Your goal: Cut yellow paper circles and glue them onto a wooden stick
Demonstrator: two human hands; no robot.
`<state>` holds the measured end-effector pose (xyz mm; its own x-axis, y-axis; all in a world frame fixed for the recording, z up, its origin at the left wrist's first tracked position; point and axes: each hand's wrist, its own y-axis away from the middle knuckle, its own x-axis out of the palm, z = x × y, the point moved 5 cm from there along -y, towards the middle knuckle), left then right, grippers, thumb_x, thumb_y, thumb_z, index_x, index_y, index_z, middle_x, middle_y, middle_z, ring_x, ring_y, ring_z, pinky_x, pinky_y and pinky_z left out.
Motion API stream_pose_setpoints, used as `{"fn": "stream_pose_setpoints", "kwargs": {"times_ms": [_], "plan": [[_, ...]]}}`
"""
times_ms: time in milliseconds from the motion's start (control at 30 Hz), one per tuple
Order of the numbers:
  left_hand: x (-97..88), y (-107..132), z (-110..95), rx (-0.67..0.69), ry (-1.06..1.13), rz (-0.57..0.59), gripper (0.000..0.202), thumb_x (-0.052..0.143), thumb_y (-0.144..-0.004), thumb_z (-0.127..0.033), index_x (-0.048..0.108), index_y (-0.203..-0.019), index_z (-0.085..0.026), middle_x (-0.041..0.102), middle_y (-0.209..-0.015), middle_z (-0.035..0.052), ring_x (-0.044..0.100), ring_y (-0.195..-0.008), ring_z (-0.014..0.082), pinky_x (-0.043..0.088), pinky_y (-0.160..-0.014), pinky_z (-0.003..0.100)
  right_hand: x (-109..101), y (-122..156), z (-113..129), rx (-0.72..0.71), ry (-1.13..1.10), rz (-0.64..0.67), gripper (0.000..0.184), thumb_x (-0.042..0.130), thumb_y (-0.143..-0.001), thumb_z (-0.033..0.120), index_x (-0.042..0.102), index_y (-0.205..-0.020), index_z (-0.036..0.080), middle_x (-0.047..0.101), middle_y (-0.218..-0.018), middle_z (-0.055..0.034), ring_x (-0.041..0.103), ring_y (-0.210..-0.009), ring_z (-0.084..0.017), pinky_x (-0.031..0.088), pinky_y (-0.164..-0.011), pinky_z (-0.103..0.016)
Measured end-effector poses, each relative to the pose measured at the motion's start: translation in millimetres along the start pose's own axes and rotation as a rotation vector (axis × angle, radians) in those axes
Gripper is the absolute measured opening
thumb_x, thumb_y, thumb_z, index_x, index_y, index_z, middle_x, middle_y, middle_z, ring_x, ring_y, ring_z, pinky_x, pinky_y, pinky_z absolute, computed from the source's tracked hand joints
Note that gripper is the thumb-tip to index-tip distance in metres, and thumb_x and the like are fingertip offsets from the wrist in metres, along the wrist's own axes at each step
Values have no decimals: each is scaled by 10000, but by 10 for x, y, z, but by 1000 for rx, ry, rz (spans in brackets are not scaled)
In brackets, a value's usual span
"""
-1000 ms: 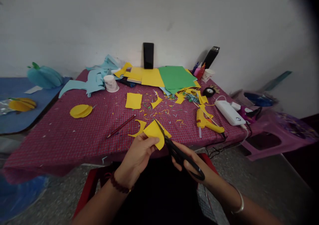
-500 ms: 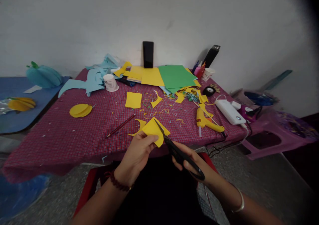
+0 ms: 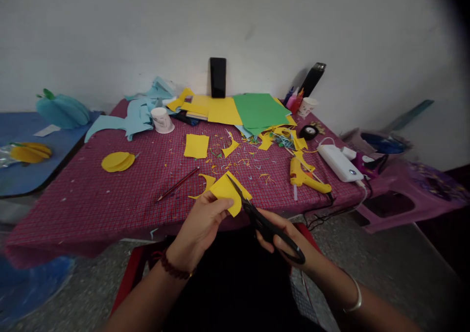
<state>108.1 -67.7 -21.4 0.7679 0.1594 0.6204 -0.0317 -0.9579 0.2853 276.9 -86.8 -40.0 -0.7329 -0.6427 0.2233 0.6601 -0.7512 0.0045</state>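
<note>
Between its thumb and fingers my left hand [image 3: 207,219] pinches a piece of yellow paper [image 3: 224,187] near the table's front edge. The paper has a curved cut along its lower right side. My right hand [image 3: 282,231] is wrapped round the handles of black scissors [image 3: 259,219], whose blades lie across the paper, pointing up and left. A curved yellow offcut [image 3: 205,184] lies just behind my left hand. Left of it a dark red pencil [image 3: 178,184] rests on the cloth. Farther off are a yellow paper square [image 3: 196,146] and several yellow ovals [image 3: 118,161].
A yellow glue gun [image 3: 306,177] and a white power bank [image 3: 340,163] lie to the right, with cables over the edge. Paper cups [image 3: 162,120], green sheets [image 3: 259,111], blue scraps [image 3: 137,119] and an upright phone [image 3: 218,77] stand toward the wall. Small clippings litter the middle.
My hands, the paper and the scissors are nearly where they were. The scissor handles have shifted slightly to the right. The camera view has moved a little.
</note>
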Motion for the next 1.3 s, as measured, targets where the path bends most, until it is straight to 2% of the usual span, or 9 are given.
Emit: {"fn": "stream_pose_setpoints", "kwargs": {"times_ms": [233,667,1100,1300], "plan": [[10,-3,-24,1,-21,9,260,699,-622,-74,716,-869,-155,732,-852,50,665,-747,159,499,-727,275,-46,23,-3,11,12,-14,685,629,-804,563,466,-1380,230,498,-732,10,351,-528,-76,252,-475,-232],[36,6,-46,-35,-87,48,188,715,-609,-91,705,-789,-144,707,-736,28,623,-651,122,473,-656,237,-115,75,52,47,63,29,663,614,-828,542,463,-1382,211,434,-660,42,332,-522,-72,230,-474,-228],[24,9,-19,-89,-126,78,172,702,-607,-89,718,-769,-144,693,-743,27,590,-637,114,449,-643,241,-244,133,42,98,45,67,644,671,-802,473,478,-1376,255,497,-725,22,354,-493,-51,236,-448,-208],[31,16,3,-150,-143,108,206,699,-587,-78,717,-781,-144,697,-768,30,593,-652,117,455,-644,231,-325,158,75,175,19,96,698,714,-750,500,496,-1361,240,557,-812,-13,409,-562,-73,272,-489,-214]]}}
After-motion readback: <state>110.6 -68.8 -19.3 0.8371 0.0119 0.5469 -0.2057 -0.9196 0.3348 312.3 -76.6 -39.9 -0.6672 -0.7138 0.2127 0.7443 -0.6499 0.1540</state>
